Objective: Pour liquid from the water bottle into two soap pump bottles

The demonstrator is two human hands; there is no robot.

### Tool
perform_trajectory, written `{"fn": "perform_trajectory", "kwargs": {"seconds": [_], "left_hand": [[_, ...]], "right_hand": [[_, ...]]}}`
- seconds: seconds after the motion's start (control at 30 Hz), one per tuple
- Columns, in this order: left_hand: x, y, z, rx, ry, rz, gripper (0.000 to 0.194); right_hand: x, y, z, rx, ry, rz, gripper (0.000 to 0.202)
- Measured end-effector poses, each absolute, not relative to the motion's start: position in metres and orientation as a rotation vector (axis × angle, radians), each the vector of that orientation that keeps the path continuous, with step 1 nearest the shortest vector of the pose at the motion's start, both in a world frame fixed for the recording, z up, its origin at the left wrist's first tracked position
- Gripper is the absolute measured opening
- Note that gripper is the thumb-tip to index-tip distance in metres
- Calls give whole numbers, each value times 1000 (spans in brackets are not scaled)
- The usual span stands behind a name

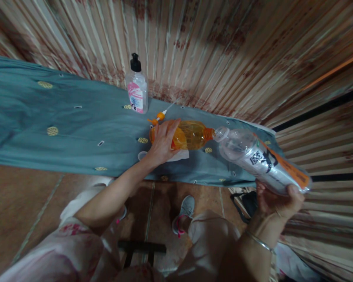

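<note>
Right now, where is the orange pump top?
In the head view, the orange pump top lies on the teal cloth beyond the left hand, right of the pink-labelled bottle.

We see amber bottle (195, 135); orange-banded clear bottle (260, 158); blue-green cloth (76, 131), yellow netted ovals (52, 131); beige curtain (161, 43), reddish blotches (181, 45).

The camera (head-worn) faces forward and down, close above the teal cloth (73, 129).

A pale sleeve (84, 243) with pink blotches covers the left upper arm; the trousers (210, 231) are plain off-white. The shoes (188, 205) are grey — pink near the ankles. A slim silvery bangle (260, 242) rings the right forearm — the hands (164, 140) are bare.
</note>
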State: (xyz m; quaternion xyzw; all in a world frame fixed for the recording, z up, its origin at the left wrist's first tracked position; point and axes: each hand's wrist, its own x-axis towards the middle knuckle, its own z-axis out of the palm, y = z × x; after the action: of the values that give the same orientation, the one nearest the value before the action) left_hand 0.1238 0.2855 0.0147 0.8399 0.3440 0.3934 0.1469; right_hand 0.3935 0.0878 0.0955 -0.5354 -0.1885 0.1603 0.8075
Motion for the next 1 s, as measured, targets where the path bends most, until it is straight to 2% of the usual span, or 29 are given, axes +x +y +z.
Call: {"fn": "perform_trajectory", "kwargs": {"seconds": [0.27,0.77,1.0], "left_hand": [[124,286,14,2426,994,1132,95],[124,285,16,2420,991,1105,94],[125,284,17,2416,998,1114,92]], "right_hand": [[399,86,92,-1134,-396,358,49],[393,88,95,-1138,-390,343,42],[395,87,94,-1131,-387,353,49]]}}
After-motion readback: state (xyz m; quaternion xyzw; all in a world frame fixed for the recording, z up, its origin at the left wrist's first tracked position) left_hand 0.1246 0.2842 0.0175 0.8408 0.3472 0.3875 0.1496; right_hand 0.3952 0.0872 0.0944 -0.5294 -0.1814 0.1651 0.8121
